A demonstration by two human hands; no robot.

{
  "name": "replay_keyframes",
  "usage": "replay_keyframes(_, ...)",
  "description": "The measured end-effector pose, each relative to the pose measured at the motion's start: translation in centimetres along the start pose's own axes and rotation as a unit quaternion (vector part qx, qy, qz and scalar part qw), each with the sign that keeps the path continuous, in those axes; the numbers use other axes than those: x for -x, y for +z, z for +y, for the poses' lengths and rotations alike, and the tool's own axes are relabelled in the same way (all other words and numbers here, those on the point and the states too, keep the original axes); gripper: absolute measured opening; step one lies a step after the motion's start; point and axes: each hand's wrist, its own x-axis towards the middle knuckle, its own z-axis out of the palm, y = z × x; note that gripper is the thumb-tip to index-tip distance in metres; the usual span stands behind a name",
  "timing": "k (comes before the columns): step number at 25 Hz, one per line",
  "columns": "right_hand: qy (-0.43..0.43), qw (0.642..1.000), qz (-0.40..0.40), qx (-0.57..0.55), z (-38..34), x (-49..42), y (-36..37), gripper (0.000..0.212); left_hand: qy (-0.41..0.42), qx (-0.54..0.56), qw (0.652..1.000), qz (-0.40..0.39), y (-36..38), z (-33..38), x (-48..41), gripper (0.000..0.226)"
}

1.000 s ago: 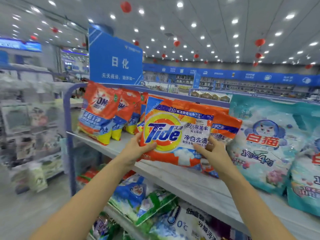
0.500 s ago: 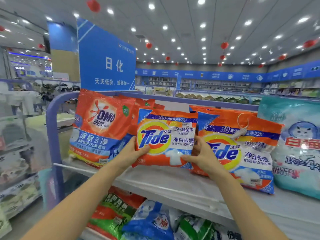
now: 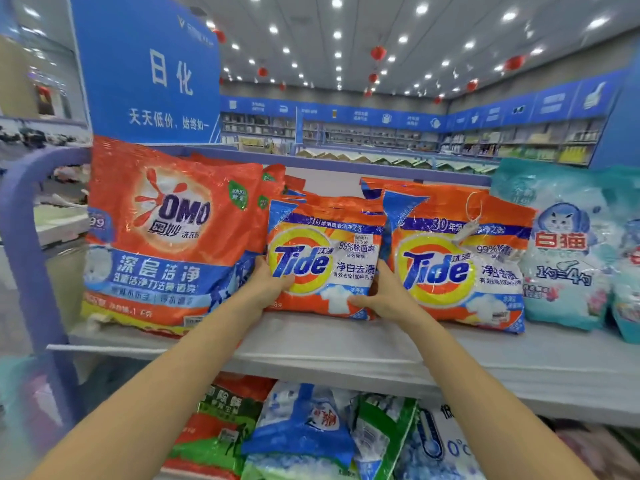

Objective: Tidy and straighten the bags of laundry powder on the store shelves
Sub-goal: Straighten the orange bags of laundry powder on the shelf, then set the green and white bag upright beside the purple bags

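Lowered since the earlier view, the small Tide bag (image 3: 325,258) stands on the shelf (image 3: 311,348) at frame centre, between OMO bag (image 3: 166,237) and larger Tide bag (image 3: 457,258). The left hand (image 3: 268,285) and right hand (image 3: 384,296) grip its lower sides, apparently to square it upright.

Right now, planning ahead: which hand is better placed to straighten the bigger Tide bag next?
Probably the right hand: it grips the right edge of the small Tide bag, next to the bigger Tide bag. The left hand is over by the OMO bag.

Orange Tide bag (image 3: 323,261), red-orange OMO bag (image 3: 166,237), teal bag (image 3: 561,251).
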Motion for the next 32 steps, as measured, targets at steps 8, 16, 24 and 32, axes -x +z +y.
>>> replay_keyframes(8,-0.034,0.996,0.080,0.015,-2.8,4.0,-1.5,0.066,0.059,-0.023,0.998,0.005,-0.5,1.7,3.1,0.064)
replay_keyframes(16,-0.151,0.973,0.161,0.066,-1.0,14.8,-4.9,0.015,0.317,-0.232,0.919,-0.031,-1.1,0.1,11.2,0.057)
replay_keyframes(24,-0.080,0.942,-0.068,0.320,8.9,17.7,0.6,0.023,0.447,-0.414,0.792,0.018,2.0,-3.9,13.1,0.047)
replay_keyframes(32,-0.118,0.827,-0.120,0.537,17.1,14.7,5.4,0.093,0.475,-0.326,0.815,-0.058,1.8,-6.6,16.8,0.034)
